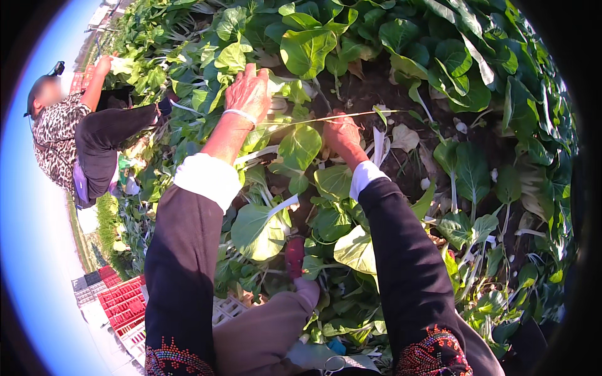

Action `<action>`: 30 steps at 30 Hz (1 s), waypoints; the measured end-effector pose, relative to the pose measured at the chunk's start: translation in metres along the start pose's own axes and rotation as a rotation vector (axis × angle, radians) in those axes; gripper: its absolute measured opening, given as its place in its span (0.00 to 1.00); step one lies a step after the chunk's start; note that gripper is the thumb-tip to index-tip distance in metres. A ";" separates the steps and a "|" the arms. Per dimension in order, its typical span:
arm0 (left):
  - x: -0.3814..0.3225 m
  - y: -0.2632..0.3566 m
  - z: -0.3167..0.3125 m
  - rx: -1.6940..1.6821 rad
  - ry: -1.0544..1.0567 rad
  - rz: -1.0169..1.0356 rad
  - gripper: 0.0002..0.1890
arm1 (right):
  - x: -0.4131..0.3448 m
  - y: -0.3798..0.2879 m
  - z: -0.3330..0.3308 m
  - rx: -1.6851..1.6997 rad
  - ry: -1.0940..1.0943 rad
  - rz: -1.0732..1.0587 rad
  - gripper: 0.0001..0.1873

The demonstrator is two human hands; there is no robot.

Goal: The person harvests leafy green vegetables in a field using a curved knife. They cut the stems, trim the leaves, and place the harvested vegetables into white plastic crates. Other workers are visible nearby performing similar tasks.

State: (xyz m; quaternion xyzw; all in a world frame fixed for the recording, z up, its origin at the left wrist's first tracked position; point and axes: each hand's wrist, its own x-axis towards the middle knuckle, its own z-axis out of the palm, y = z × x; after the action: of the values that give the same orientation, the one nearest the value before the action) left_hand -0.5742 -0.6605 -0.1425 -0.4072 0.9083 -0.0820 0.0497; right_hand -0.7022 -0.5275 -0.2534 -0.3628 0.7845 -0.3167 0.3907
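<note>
Leafy bok choy plants with white stalks [305,50] grow thickly before me. My left hand [248,94], with a pale bracelet at the wrist, lies among their leaves, back up and fingers bent down. Those fingertips are hidden, so its grip does not show. Close to the dark soil [371,91] my right hand [342,136] is curled into a fist. A thin, dark, blade-like tool [322,95] sticks out from it, partly hidden. Across this hand runs a long dry grass stem [376,113]. Below, between my forearms, lie loose leaves, one with a cut white stalk [283,207].
At the left another person [61,127] sits low among the plants, one arm stretched towards them. Red crates [123,301] are stacked at the lower left. A white plastic crate [228,310] stands beside my leg. My shoe [295,256] rests among leaves.
</note>
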 end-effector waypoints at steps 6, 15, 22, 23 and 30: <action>-0.012 -0.016 0.008 -0.029 -0.107 -0.096 0.19 | 0.016 0.000 0.008 -0.020 -0.044 0.034 0.19; -0.035 -0.030 0.039 -0.225 0.093 -0.124 0.09 | 0.055 0.022 0.033 -0.369 -0.026 -0.250 0.11; -0.055 -0.033 0.052 -0.343 0.072 -0.202 0.12 | 0.039 0.045 0.030 -0.210 -0.128 -0.282 0.09; -0.056 -0.037 0.052 -0.318 0.098 -0.231 0.11 | 0.034 0.052 0.027 -0.056 -0.210 -0.153 0.08; -0.090 -0.065 0.015 -0.446 0.290 -0.208 0.11 | -0.053 0.058 0.023 0.106 0.143 -0.078 0.13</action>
State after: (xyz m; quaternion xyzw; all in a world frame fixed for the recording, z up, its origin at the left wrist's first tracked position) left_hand -0.4640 -0.6375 -0.1426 -0.4832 0.8548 0.0580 -0.1804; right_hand -0.6783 -0.4581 -0.2893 -0.3483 0.7779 -0.3977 0.3398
